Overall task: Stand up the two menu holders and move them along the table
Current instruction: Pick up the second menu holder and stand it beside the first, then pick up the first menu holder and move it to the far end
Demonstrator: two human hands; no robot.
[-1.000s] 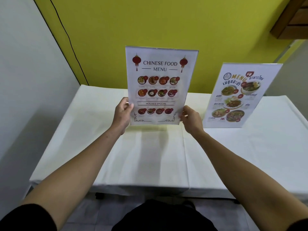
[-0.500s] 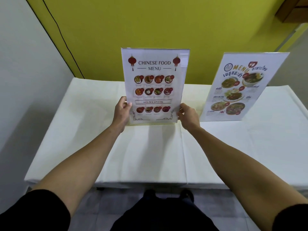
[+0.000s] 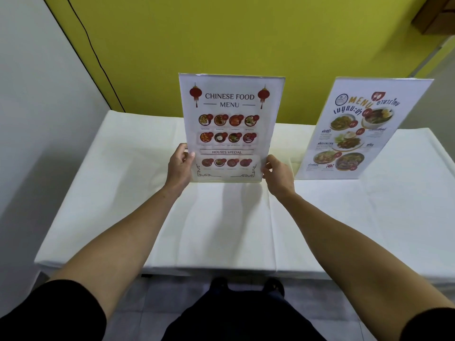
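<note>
White-clothed bench (image 3: 344, 217) already carries both holders upright: the Thai menu holder (image 3: 362, 129) stands alone at right, while both hands, left hand (image 3: 178, 166) and right hand (image 3: 278, 174), clamp the Chinese menu holder (image 3: 230, 126) mid-bench, apparently being placed.

Even, soft indoor light, faint shadow on the white tablecloth (image 3: 344, 217) below the Chinese menu holder (image 3: 231, 126), mild glare on its clear face, wide-angle bending at edges, small print blurred
</note>
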